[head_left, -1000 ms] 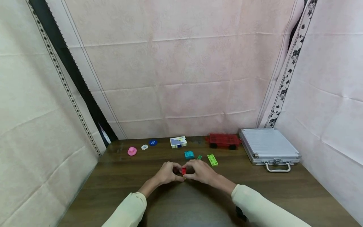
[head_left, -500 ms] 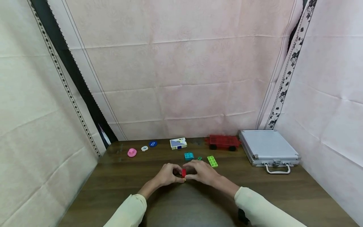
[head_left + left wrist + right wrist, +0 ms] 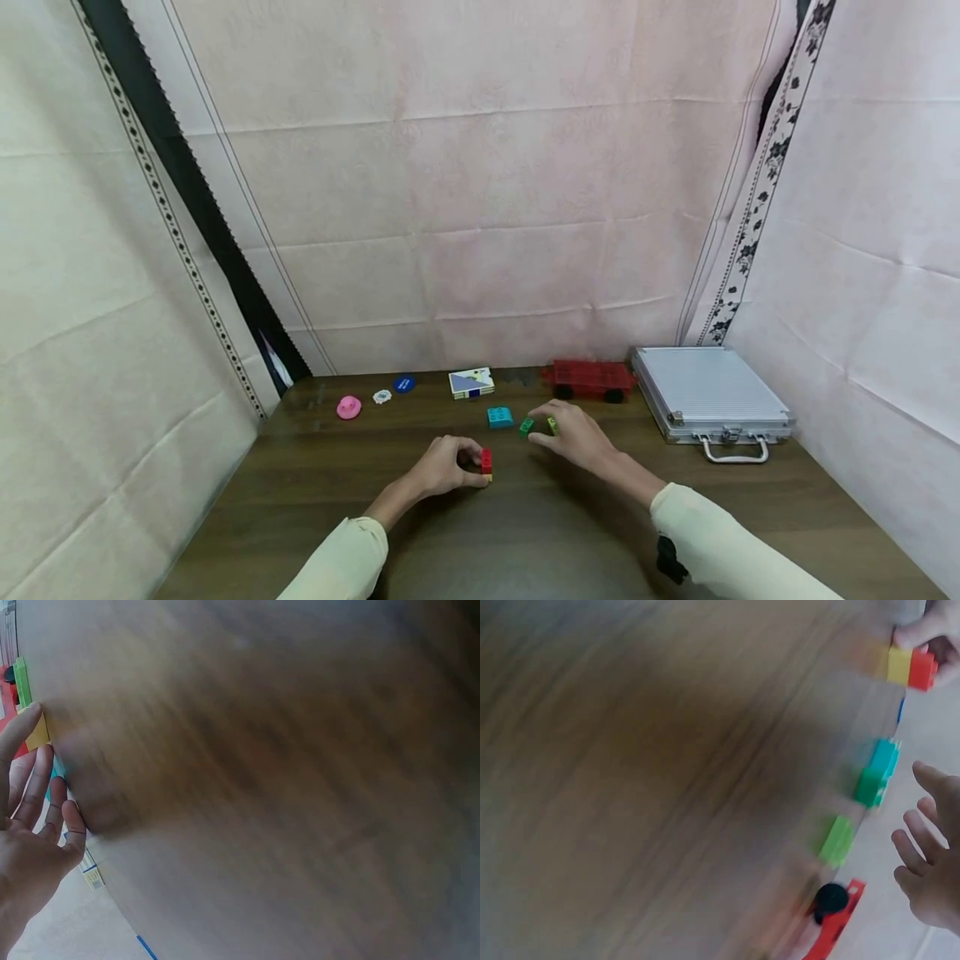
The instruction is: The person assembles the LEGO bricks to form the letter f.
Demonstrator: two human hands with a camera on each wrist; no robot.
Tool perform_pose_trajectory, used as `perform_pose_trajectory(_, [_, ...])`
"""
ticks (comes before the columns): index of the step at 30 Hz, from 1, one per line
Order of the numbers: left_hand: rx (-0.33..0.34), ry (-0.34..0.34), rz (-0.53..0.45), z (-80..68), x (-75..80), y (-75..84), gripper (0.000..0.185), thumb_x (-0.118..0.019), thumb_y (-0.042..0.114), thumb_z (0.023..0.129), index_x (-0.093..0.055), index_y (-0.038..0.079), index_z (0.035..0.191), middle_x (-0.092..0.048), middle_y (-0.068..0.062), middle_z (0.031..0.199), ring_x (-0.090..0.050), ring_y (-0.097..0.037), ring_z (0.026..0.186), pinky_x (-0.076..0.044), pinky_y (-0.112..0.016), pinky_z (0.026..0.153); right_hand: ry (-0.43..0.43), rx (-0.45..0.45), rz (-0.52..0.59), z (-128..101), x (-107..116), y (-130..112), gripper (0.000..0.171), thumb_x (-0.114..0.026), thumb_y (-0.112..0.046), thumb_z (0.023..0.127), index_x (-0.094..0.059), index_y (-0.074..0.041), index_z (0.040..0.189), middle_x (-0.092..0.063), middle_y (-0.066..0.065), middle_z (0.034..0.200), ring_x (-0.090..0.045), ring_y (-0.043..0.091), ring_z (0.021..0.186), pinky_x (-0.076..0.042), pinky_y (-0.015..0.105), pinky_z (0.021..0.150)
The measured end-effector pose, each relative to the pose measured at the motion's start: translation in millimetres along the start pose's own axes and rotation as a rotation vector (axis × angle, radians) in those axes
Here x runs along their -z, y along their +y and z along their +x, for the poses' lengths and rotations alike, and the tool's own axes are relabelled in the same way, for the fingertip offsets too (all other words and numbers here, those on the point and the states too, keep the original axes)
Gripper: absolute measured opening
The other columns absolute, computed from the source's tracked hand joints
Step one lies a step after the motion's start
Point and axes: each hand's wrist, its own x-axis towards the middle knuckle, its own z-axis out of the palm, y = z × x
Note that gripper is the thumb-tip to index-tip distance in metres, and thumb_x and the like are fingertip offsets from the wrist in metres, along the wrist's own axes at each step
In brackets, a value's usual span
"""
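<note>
With fingers of left hand, pinching red brick on yellow brick; with right hand, released, spread near green brick.

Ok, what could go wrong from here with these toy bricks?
Possibly two things. The right grip, open near the small green brick, could bump the turquoise brick or the lime-green brick, since both lie close by. And the left grip pinches a narrow two-brick stack, red on yellow: pressing down off-centre might tip or split it, and I can't tell how firmly it is joined.
</note>
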Motion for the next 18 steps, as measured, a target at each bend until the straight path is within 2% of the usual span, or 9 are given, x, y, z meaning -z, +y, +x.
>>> perform_pose_trajectory(5, [-0.012, -0.001, 0.000, 0.4, -0.4, 0.4, 0.032, -0.091, 0.021, 0.081, -0.076, 0.009, 0.106, -0.070, 0.004, 0.091, -0.063, -0.018, 0.085, -0.050, -0.027, 0.075, 0.031, -0.095, -0.064, -5.6, 3.3, 23.0, 0.046, -0.082, -0.030, 0.091, -0.070, -0.006, 0.129, -0.066, 0.014, 0.127, -0.066, 0.034, 0.112, -0.057, 0.049, 0.083])
perform_pose_trajectory(10, [-0.007, -0.013, -0.013, 1.1, 1.3, 0.1, 0.036, -0.091, 0.024, 0.081, -0.075, 0.009, 0.109, -0.070, 0.003, 0.093, -0.062, -0.020, 0.088, -0.050, -0.028, 0.077, -0.012, -0.177, -0.090, -10.7, 4.8, 37.3, 0.055, -0.082, -0.034, 0.091, -0.067, -0.001, 0.132, -0.066, 0.018, 0.127, -0.062, 0.035, 0.114, -0.056, 0.053, 0.085])
perform_pose_trajectory(15, [-0.020, -0.025, -0.045, -0.1, 1.9, -0.4, 0.036, -0.089, 0.026, 0.084, -0.075, 0.011, 0.114, -0.072, 0.004, 0.098, -0.064, -0.022, 0.091, -0.051, -0.027, 0.078, -0.065, -0.227, -0.039, -12.0, 5.4, 44.6, 0.045, -0.082, -0.020, 0.091, -0.067, 0.000, 0.129, -0.072, 0.015, 0.117, -0.069, 0.029, 0.102, -0.056, 0.047, 0.081])
perform_pose_trajectory(18, [-0.035, -0.023, -0.062, -0.7, 1.8, -0.6, 0.036, -0.089, 0.024, 0.085, -0.076, 0.009, 0.115, -0.073, 0.004, 0.099, -0.065, -0.022, 0.092, -0.052, -0.027, 0.078, -0.073, -0.239, -0.023, -12.5, 7.1, 46.0, 0.044, -0.081, -0.014, 0.090, -0.067, -0.001, 0.130, -0.072, 0.015, 0.118, -0.069, 0.030, 0.106, -0.056, 0.050, 0.085])
